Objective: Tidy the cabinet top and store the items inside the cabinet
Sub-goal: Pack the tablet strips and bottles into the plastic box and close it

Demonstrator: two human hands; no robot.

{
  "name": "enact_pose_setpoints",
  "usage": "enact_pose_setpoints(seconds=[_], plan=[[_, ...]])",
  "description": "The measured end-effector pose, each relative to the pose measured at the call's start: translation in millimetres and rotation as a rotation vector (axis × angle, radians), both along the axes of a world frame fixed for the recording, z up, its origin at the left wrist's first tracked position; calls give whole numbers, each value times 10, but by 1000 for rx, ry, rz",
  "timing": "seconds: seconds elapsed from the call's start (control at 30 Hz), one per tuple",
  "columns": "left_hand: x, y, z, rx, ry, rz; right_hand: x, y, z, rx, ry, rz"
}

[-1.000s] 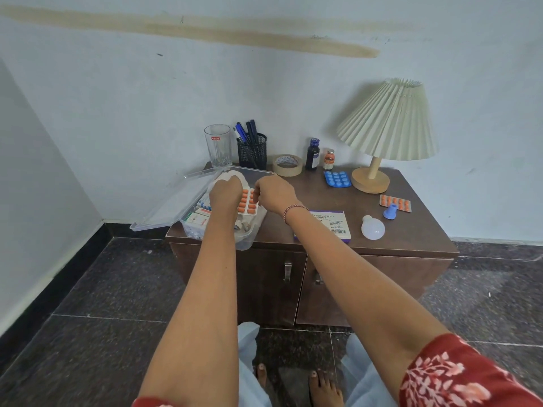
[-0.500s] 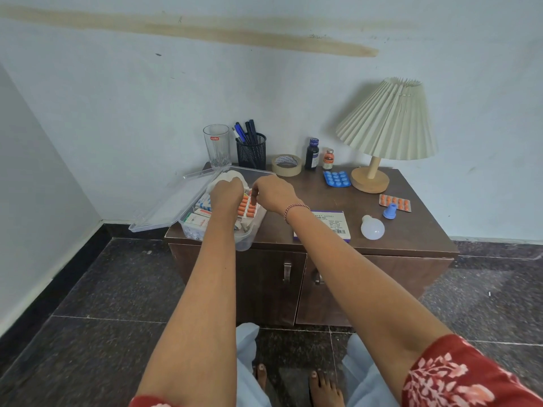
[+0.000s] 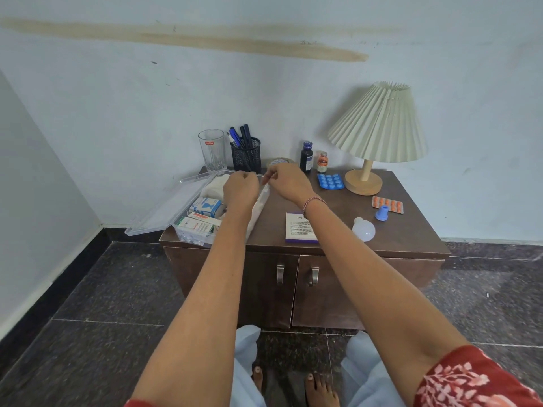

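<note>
left hand (image 3: 241, 190) curled over the open box (image 3: 191, 235), hold unclear — right hand (image 3: 289, 183) pinching its far rim

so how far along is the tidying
Early. Done: medicine cartons sit in the open clear box. In hand: left hand and right hand work over it; what they hold is hidden. Left: blue blister, orange blister, bulb, dark bottle; cabinet doors are shut.

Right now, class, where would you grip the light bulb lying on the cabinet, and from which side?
Probably grip the light bulb from above, around its wide globe: it lies on its side, narrow neck pointing away from you.
</note>
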State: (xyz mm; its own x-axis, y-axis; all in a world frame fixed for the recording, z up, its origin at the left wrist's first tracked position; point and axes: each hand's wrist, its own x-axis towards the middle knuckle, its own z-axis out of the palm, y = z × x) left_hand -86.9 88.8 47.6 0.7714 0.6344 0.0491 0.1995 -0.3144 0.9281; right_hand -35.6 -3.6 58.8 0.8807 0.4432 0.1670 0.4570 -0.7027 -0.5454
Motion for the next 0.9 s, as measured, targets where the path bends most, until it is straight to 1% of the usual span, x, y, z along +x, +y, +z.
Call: enact_pose_setpoints(seconds=[0.1, 0.23, 0.43, 0.47, 0.53, 0.67, 0.9], plan=[[69, -120, -19, -44, -36, -37, 63, -158, 12, 67, -10, -47], [248, -337, -65, -175, -49, -107, 252, -426, 6, 168, 6, -130], [673, -599, -39, -271, -57, -211, 602, -736, -106, 319, 3, -343], [707, -619, -15, -300, -69, -222, 623, -751, -123, 330, 12, -350], [846, -681, -33, -326, -62, -245, 707, -802, -189, 291, 59, -361], [1127, -807, -223, -427, 30, -299, 940, -924, -316, 51, 137, -405], [1478, -847, -331, -440, 153, -369, 1198, -924, -390, -123, 104, -413]])
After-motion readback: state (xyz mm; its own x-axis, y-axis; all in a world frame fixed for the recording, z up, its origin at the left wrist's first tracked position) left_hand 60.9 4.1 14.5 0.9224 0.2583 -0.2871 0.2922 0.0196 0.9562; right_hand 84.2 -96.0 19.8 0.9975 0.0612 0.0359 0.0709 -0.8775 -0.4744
